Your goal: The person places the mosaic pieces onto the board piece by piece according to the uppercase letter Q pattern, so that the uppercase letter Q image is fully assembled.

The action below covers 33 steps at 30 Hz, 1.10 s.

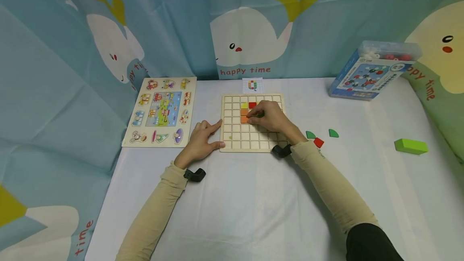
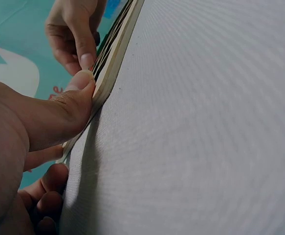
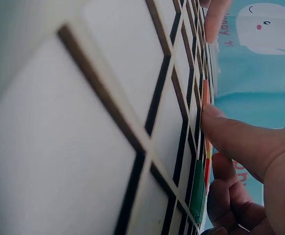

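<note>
A wooden grid board (image 1: 235,146) lies at the middle of the table. Along its left edge, the thumb and index fingertip of my left hand (image 1: 200,140) touch the rim, set apart from each other. My right hand (image 1: 270,117) reaches over the grid, thumb and index finger at an orange square tile (image 1: 244,119). In the right wrist view the thumb rests right on the orange tile (image 3: 205,90). Above it sit another orange tile (image 1: 244,112), a yellow tile (image 1: 244,105) and a red tile (image 1: 252,105). A green piece (image 3: 198,191) in the grid is partly hidden under the right hand.
A small pattern card (image 1: 252,85) lies behind the board. Right of it are two green quarter-round pieces (image 1: 333,133), a red square (image 1: 318,142) and a green block (image 1: 411,146). A picture puzzle (image 1: 156,132) lies left; a boxed toy set (image 1: 369,75) stands back right.
</note>
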{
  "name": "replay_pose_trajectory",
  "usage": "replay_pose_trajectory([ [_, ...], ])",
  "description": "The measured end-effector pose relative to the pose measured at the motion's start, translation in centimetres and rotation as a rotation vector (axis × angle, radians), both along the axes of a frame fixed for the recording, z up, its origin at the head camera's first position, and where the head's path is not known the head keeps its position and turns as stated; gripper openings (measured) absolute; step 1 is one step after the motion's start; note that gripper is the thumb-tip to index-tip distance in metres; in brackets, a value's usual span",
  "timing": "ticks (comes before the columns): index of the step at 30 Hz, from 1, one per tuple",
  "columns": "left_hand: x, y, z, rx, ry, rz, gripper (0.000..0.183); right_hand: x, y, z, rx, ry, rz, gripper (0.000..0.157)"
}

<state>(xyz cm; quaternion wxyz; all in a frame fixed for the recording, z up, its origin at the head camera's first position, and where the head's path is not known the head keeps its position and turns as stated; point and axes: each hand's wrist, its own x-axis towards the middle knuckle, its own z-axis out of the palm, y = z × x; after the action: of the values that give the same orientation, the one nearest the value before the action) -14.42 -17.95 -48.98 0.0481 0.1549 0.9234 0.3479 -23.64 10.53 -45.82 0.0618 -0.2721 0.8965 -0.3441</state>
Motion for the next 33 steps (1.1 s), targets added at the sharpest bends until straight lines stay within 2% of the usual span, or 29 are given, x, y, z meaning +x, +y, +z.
replay_pose_trajectory([
  [7, 0.0, 0.1, 0.0, 0.001, -0.002, -0.003, 0.083, 0.2, 1.5, 0.3, -0.022, 0.026, -0.007, 0.019],
  [14, 0.1, 0.2, 0.0, -0.006, -0.008, -0.003, 0.083, 0.7, 5.5, 1.0, -0.043, 0.055, -0.077, 0.017],
  [18, 0.2, 0.2, 0.2, 0.000, -0.008, 0.002, 0.083, 1.1, 8.2, 1.1, 0.001, 0.059, -0.124, 0.017],
  [23, 0.2, 0.1, 0.2, 0.002, -0.013, 0.007, 0.083, 2.1, 11.3, 1.3, 0.059, 0.010, -0.168, 0.017],
  [33, 0.2, 0.2, 0.0, 0.006, -0.008, 0.007, 0.083, 4.3, 15.6, 1.9, 0.199, -0.050, -0.185, 0.026],
])
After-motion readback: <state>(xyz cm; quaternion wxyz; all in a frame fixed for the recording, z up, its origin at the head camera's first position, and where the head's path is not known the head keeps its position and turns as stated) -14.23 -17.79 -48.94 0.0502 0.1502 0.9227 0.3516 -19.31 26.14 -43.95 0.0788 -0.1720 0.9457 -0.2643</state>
